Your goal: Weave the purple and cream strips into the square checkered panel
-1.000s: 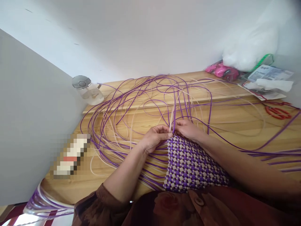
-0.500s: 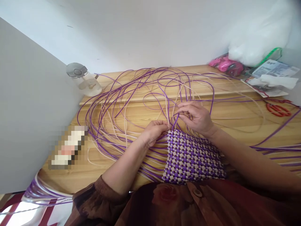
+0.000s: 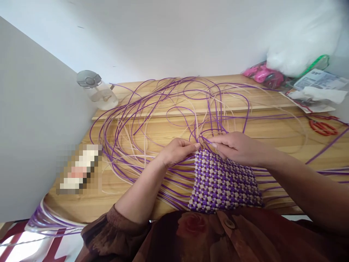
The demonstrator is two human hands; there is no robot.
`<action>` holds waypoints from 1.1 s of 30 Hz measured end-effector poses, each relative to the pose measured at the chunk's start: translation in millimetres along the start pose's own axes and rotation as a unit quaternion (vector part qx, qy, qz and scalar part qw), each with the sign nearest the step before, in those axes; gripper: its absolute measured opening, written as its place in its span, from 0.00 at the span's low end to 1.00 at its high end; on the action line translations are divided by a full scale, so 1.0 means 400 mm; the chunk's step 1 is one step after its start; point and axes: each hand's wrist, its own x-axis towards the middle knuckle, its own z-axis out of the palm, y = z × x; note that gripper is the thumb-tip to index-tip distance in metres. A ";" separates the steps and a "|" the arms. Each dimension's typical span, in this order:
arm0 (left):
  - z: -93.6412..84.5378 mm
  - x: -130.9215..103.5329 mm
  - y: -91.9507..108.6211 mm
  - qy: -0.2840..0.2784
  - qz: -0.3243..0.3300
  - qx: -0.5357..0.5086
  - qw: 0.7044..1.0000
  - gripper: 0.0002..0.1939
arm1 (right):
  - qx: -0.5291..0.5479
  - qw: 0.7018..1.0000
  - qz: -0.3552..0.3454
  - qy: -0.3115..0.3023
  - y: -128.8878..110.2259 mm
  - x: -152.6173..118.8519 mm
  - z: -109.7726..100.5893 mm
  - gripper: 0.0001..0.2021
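Note:
A woven panel (image 3: 225, 183) of purple and cream cord in a checkered pattern lies at the table's front edge, against the dark floral shirt. Long loose purple and cream cords (image 3: 120, 123) fan out from its sides and far edge. At the panel's far left corner, my left hand (image 3: 178, 151) pinches cords between thumb and fingers. My right hand (image 3: 236, 147) is just right of it, over the far edge, its thumb and forefinger closed on a purple cord (image 3: 208, 141). The fingertips of both hands are close together; the exact strands between them are partly hidden.
A clear bottle with a grey lid (image 3: 98, 91) stands at the back left. Red-handled scissors (image 3: 323, 127) lie at the right, near papers (image 3: 315, 80) and a pink bundle (image 3: 263, 74). A blurred-out object (image 3: 80, 169) lies at the left. Cords hang over the left edge.
My right hand has come down and nearer to the panel's far edge, drawing the purple cord low. My left hand stays at the corner with its grip slightly shifted.

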 end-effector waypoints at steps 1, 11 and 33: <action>0.003 -0.002 0.003 -0.009 -0.007 -0.010 1.000 0.25 | 0.038 0.998 0.028 -0.047 -0.009 -0.007 -0.001 0.14; 0.036 0.009 -0.013 0.019 -0.017 -0.109 0.994 0.22 | 0.337 0.910 0.167 -0.173 -0.072 0.002 0.037 0.20; 0.070 0.024 -0.030 0.084 -0.047 -0.153 0.984 0.22 | 0.155 0.984 0.073 -0.057 -0.016 0.074 0.016 0.12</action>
